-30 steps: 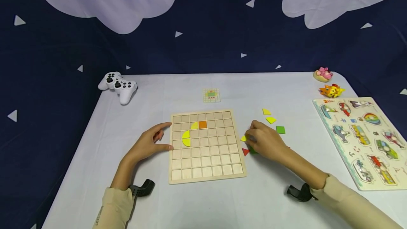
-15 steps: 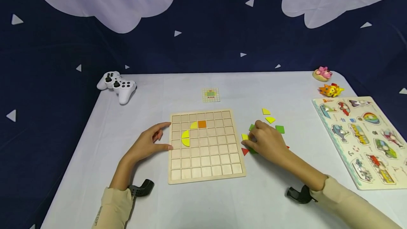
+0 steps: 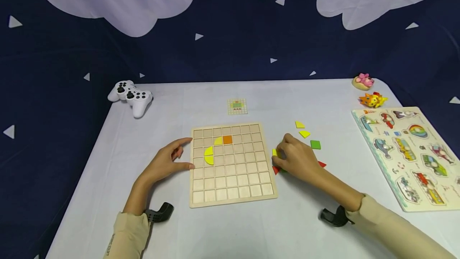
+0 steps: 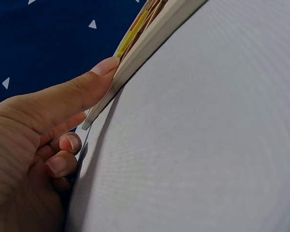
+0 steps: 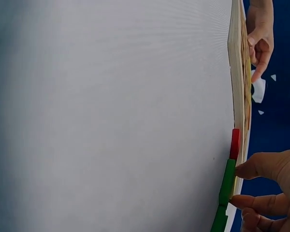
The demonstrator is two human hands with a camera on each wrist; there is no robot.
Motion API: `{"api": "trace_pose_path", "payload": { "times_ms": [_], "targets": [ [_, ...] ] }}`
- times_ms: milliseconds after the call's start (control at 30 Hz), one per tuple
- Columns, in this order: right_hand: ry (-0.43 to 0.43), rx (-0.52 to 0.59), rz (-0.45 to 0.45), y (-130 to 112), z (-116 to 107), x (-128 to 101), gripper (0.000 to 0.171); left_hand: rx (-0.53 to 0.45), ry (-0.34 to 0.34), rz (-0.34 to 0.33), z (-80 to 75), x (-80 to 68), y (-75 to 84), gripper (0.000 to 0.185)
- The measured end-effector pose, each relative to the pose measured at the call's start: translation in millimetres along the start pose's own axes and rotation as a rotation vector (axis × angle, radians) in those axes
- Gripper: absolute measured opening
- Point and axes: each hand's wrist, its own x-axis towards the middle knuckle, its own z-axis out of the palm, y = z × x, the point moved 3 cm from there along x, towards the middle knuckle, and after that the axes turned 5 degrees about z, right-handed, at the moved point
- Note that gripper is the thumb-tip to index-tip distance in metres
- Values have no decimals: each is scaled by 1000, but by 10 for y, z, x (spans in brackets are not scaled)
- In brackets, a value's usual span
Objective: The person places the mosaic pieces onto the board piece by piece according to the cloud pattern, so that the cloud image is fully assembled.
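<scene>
A wooden grid board point(image 3: 233, 181) lies mid-table; on it are an orange square point(image 3: 227, 139), a yellow quarter-circle point(image 3: 218, 141) and two yellow pieces forming a half-round point(image 3: 209, 156). My left hand point(image 3: 167, 159) touches the board's left edge with spread thumb and index finger, other fingers curled. Past the right edge, my right hand point(image 3: 296, 159) has its bent fingers and thumb down at a yellow piece point(image 3: 274, 152); I cannot tell whether it is pinched. A red triangle point(image 3: 275, 170) shows below the thumb. In the right wrist view a green piece point(image 5: 226, 182) lies by the fingertips.
Two yellow quarter-circles point(image 3: 304, 134), a green square point(image 3: 315, 144) and a red piece point(image 3: 322, 164) lie around the right hand. A pattern card point(image 3: 237, 106) is behind the board. A game controller point(image 3: 130, 96) sits back left, a picture puzzle point(image 3: 409, 159) and two small figures point(image 3: 373, 100) at right.
The right hand's fingers shift slightly among the loose pieces, left and over a green one that showed half a second ago. The left hand stays at the board's edge. The view drifts a little.
</scene>
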Motion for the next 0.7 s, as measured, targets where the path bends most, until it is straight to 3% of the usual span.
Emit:
{"api": "trace_pose_path", "payload": {
  "times_ms": [367, 700],
  "targets": [
    [23, 17, 33, -27, -31, 69, 18, 10, 3, 10, -5, 15, -30, 81],
    [18, 23, -16, -258, -22, 300, 20, 12, 8, 5, -3, -1, -32, 81]
  ]
}}
